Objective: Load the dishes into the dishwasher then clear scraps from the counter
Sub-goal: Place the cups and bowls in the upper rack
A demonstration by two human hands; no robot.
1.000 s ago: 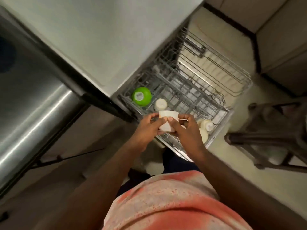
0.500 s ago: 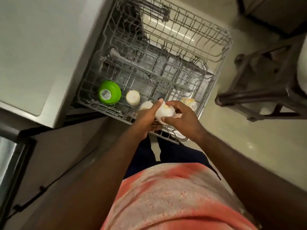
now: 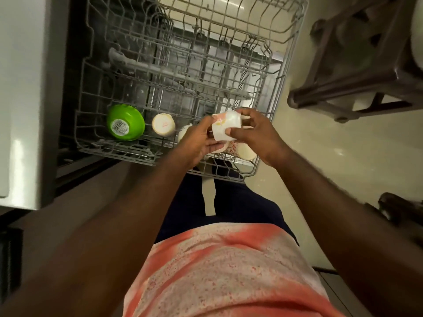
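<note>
White patterned ceramic cup hangs over the grey wire dishwasher rack, centre frame, left hand cupping its end, right hand pinching its side. Upturned green plastic bowl and pale cups are racked; scrap-clearing likely remains.

Cup behind left hand mostly hidden; rack cut off at top; stool cropped at right.

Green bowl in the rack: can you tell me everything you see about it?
The green bowl looks like shiny lime plastic. It lies upside down and tilted, base toward the camera, with a white barcode sticker on the base. It rests on the rack wires in the near left corner. A white cup sits to its right. No hand touches it.
</note>
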